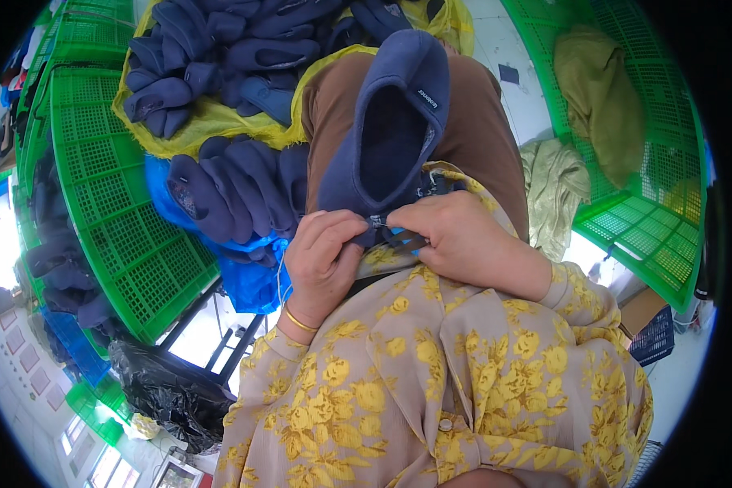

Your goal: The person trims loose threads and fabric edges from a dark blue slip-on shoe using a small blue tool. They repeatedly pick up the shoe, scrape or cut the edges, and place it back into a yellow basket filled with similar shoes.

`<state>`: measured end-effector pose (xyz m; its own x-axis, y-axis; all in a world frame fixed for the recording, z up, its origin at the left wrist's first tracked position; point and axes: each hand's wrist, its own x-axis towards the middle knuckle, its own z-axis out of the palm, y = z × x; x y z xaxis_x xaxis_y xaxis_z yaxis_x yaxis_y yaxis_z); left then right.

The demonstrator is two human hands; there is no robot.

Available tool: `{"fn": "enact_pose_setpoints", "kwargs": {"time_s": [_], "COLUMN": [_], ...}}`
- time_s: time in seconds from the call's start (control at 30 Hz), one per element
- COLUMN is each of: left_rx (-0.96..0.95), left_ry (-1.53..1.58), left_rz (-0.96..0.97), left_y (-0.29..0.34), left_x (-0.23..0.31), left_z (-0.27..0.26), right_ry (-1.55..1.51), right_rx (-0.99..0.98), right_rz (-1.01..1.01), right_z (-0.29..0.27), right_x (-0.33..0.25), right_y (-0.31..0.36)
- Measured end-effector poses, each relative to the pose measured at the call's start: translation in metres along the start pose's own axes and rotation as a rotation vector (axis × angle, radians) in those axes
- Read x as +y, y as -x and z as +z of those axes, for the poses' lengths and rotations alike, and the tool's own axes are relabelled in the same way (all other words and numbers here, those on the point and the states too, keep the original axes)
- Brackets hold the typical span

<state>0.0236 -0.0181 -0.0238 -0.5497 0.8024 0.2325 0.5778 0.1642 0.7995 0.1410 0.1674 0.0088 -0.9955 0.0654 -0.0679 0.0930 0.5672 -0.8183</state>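
Observation:
A navy fabric slipper (346, 167) lies on my lap, its toe pointing away and its dark opening facing up. My left hand (324, 259) is closed at the slipper's near end, thumb and fingers pinching its edge. Close beside it, my right hand (472, 242) is closed, its fingertips at a small pale bit (376, 220) on that same edge. A dark, flat, narrow thing (408, 240) sticks out under the right fingers; its kind is unclear. A thin white thread (281, 276) loops beside my left hand.
Many navy slippers (272, 54) fill a yellow sack (220, 140) ahead; more (211, 199) sit on a blue bag (256, 285) at left. Green plastic crates (110, 191) stand on both sides. A black plastic bag (171, 390) lies lower left. Cloths (553, 191) hang at right.

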Motion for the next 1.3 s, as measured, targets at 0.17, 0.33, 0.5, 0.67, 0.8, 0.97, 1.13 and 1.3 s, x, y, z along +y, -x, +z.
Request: {"fn": "enact_pose_setpoints", "kwargs": {"time_s": [0.17, 0.33, 0.5, 0.67, 0.8, 0.97, 1.13, 1.3], "left_rx": [-0.029, 0.024, 0.066, 0.025, 0.041, 0.048, 0.071, 0.081], "left_ry": [-0.011, 0.041, -0.128, -0.080, -0.045, -0.023, 0.001, 0.002], "left_rz": [0.026, 0.012, 0.089, 0.082, 0.094, 0.109, 0.043, 0.012], "left_y": [-0.001, 0.001, 0.003, 0.003, 0.003, 0.002, 0.003, 0.004], "left_x": [-0.003, -0.004, 0.008, 0.008, 0.006, 0.006, 0.011, 0.014], "left_z": [0.001, 0.005, 0.002, 0.001, 0.003, 0.005, 0.005, 0.001], "right_ry": [0.073, 0.066, 0.014, -0.041, -0.039, -0.084, -0.199, -0.286], "right_rx": [-0.038, 0.002, 0.013, -0.069, -0.030, 0.047, 0.081, 0.095], "right_rz": [0.064, 0.108, 0.155, 0.212, 0.190, 0.184, 0.169, 0.138], "right_z": [0.012, 0.015, 0.011, 0.010, 0.023, 0.034, 0.033, 0.025], "right_x": [-0.003, -0.006, -0.007, -0.009, -0.004, 0.003, 0.006, 0.002], "right_y": [-0.007, -0.009, 0.001, 0.006, 0.004, 0.000, 0.001, 0.003]}}
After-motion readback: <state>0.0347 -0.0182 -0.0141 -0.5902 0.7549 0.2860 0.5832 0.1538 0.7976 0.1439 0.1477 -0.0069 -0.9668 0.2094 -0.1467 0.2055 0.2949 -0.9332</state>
